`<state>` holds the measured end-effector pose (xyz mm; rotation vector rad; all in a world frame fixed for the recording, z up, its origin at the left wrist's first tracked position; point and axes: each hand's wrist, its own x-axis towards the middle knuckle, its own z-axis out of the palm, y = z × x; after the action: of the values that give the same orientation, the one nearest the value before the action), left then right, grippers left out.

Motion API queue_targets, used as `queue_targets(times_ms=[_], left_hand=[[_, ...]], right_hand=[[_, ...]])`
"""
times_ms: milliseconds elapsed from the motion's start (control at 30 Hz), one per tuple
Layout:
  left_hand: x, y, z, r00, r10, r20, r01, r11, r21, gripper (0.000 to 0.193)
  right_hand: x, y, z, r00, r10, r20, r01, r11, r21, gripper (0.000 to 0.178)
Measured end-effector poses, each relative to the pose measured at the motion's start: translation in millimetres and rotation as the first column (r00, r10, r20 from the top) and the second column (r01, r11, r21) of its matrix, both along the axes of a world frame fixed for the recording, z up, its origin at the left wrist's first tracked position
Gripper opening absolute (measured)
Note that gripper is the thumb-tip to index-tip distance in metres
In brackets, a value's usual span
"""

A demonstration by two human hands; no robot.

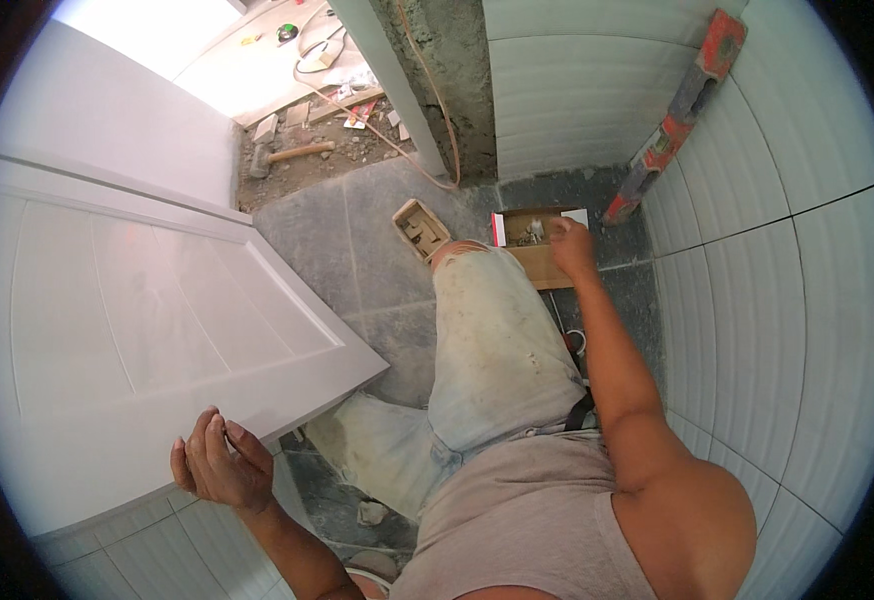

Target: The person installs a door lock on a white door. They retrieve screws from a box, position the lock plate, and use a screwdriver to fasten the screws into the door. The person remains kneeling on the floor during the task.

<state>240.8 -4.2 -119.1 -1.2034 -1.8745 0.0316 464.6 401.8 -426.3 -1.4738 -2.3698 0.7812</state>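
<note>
My right hand [571, 248] is at the right side of an open cardboard box [537, 268], its fingers curled together at the rim. What they hold, if anything, cannot be made out. Inside the box lie small metal and clear-wrapped pieces [530, 236], too small to name. At the lower left, my left hand [223, 462] is raised in front of a white panelled door [117, 300], its thumb and fingers drawn into a pinch. Any small thing between them is hidden. Just left of the box, beyond my knee, sits an empty moulded cardboard tray [420, 230].
A red and grey spirit level [677, 125] leans against the white tiled wall [757, 290] on the right. Beyond the doorway, a hammer [297, 153] lies on rubble near an orange cable [449, 130]. Dark grey tiles [307, 240] cover the floor.
</note>
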Motion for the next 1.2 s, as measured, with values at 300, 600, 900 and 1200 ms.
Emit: queue_targets(times_ms=[300,600,900,1200], left_hand=[[77.7,49.2,-94.2,-0.178,-0.724,0.667,-0.382,0.675,0.631,0.014],[104.2,79.0,-184.8,-0.737,-0.656,-0.166,-0.673,0.686,0.277,0.036],[102.7,87.0,-179.1,-0.778,-0.538,-0.324,-0.601,0.788,0.134,0.036],[120.2,96.6,-186.6,-0.702,-0.586,-0.405,-0.652,0.758,0.034,0.03]], right_hand=[[-16.7,-48.3,134.6,0.646,-0.218,-0.732,-0.281,0.824,-0.493,0.026],[-29.6,-183.7,172.6,0.404,0.5,-0.766,-0.705,0.704,0.087,0.036],[-23.6,-181.9,159.1,0.517,0.665,-0.538,-0.67,0.706,0.229,0.044],[-12.7,-184.2,145.8,0.539,0.669,-0.511,-0.704,0.692,0.163,0.054]])
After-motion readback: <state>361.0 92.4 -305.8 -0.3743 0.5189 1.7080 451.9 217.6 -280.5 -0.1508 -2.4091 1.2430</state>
